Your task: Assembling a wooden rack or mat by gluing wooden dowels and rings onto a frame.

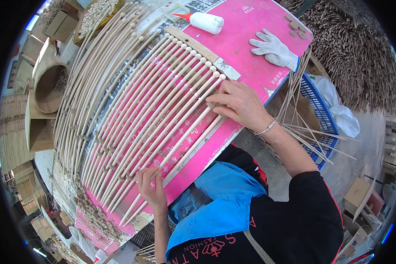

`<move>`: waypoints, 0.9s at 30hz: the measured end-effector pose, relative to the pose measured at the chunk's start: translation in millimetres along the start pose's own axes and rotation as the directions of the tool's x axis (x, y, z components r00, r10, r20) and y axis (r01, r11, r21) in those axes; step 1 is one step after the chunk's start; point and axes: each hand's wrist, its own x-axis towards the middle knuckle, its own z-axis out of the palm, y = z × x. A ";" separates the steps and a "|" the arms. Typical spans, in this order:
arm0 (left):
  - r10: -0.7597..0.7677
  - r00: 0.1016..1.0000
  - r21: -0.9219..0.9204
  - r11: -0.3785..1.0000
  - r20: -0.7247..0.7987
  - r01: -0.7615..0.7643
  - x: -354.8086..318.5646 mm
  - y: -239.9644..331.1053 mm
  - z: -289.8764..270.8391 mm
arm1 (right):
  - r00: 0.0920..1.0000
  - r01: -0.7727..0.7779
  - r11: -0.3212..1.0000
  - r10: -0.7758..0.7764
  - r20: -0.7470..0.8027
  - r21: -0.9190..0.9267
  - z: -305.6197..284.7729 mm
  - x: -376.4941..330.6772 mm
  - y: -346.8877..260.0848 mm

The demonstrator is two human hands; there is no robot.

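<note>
Across the pink, patterned tabletop (pixel 246 27), we note a row of slim, pale wooden rods with ball ends (pixel 154 110), laid side by side. Long axes run slantwise: balls at the upper right, by a flat wooden bar (pixel 192 43); tapered tips point lower left. Nearest us, another pale rod (pixel 180 163) follows the same slant close to the table edge; its upper end we lose near the right hand (pixel 240 103). That hand comes in from the right, palm down, fingers curled, tips bunched over the rods' upper part; we cannot tell what they grip. Left hand (pixel 152 187) reaches up from below, fingers half curled at the nearest rod's lower part; whether it grips, we cannot tell. Past the bar, we log a white squeeze bottle with a red tip (pixel 207 23) lying on its side, and a white knitted glove (pixel 275 49).
</note>
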 end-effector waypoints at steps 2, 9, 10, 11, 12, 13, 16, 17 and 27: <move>0.001 1.000 -0.002 1.000 0.005 -0.001 1.0 -0.5 -0.9 | 1.000 0.000 1.000 0.000 0.010 -0.002 0.4 0.1 -0.2; 0.001 0.997 -0.005 1.000 0.079 -0.001 6.1 -1.5 -0.8 | 0.999 0.005 1.000 -0.004 0.040 -0.024 1.3 3.1 8.6; -0.001 0.997 -0.004 1.000 0.078 0.001 6.8 -1.1 -0.9 | 0.999 0.006 1.000 -0.005 0.041 -0.023 1.7 3.4 9.1; -0.020 0.995 0.003 1.000 0.099 0.020 8.0 -0.1 -1.1 | 0.999 0.001 1.000 0.000 0.042 -0.015 2.0 3.6 9.7; -0.039 0.992 0.010 0.999 0.120 0.038 9.0 0.5 -0.9 | 0.999 -0.005 1.000 0.005 0.042 -0.008 2.1 3.6 10.4; -0.040 0.992 0.011 0.999 0.118 0.039 9.4 0.3 -0.8 | 0.999 -0.003 1.000 0.003 0.043 -0.007 2.0 3.9 11.6; 0.023 0.994 0.094 0.995 0.109 -0.033 13.0 0.6 -0.8 | 0.999 -0.021 1.000 0.022 0.046 -0.022 -0.5 3.3 15.6; 0.075 0.996 0.174 0.981 0.037 -0.081 17.7 3.0 -2.0 | 0.998 -0.060 0.996 0.059 0.011 0.060 -2.2 3.2 16.4; 0.221 0.970 0.437 0.865 0.104 -0.244 38.0 -14.3 -12.4 | 0.962 -0.240 0.922 0.267 -0.052 0.303 -10.2 -7.1 -12.8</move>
